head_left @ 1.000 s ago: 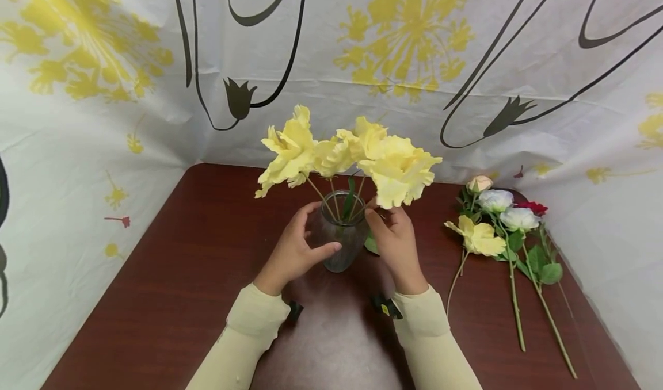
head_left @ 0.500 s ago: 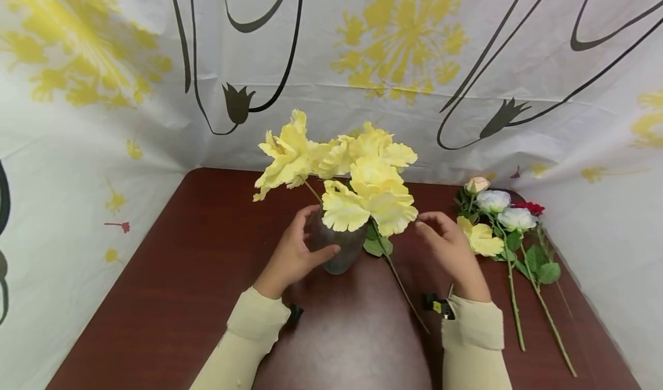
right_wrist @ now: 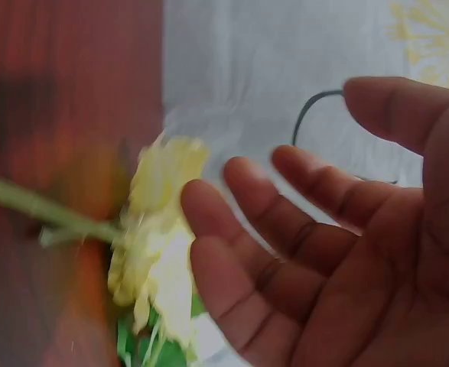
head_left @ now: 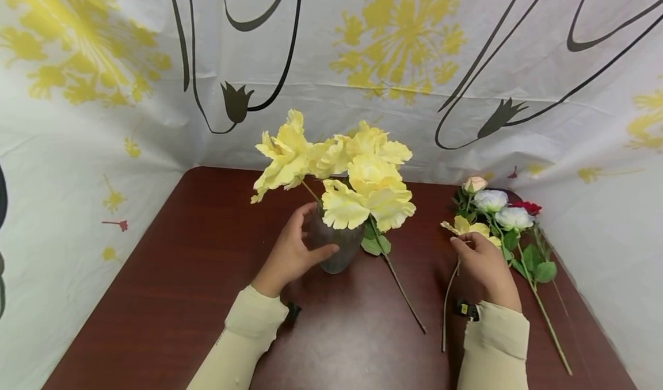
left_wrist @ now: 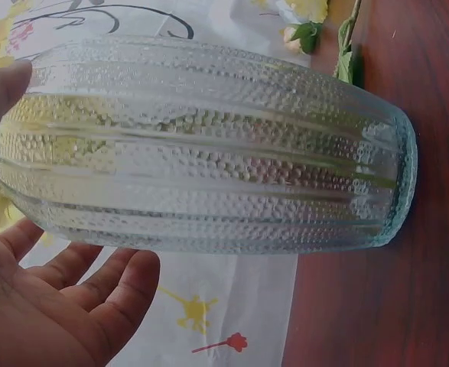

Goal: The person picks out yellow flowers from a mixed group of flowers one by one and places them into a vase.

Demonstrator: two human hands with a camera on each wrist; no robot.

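Note:
A ribbed clear glass vase [head_left: 339, 246] stands upright on the table; in the left wrist view its bumpy glass wall [left_wrist: 209, 153] fills the middle. My left hand [head_left: 295, 249] curves round its left side, thumb in front and fingers behind. Yellow flowers [head_left: 290, 151] rise from the vase, and their blooms hide its mouth. At the right, my right hand [head_left: 484, 263] is over a yellow flower [head_left: 461, 226] that lies with its bare stem toward me. In the right wrist view the fingers are spread loosely beside the blurred bloom [right_wrist: 159, 237], with nothing between them.
Another yellow flower [head_left: 375, 191] leans in front of the vase, its leafy stem [head_left: 399, 280] lying on the table. White roses [head_left: 515, 218], a peach rose [head_left: 473, 184] and a red flower [head_left: 528, 207] lie at the right. A patterned white sheet [head_left: 311, 50] borders the table.
My right hand has left the vase and moved right to the lying yellow flower. One yellow flower has tipped down in front of the vase, its stem now outside. My left hand stays put.

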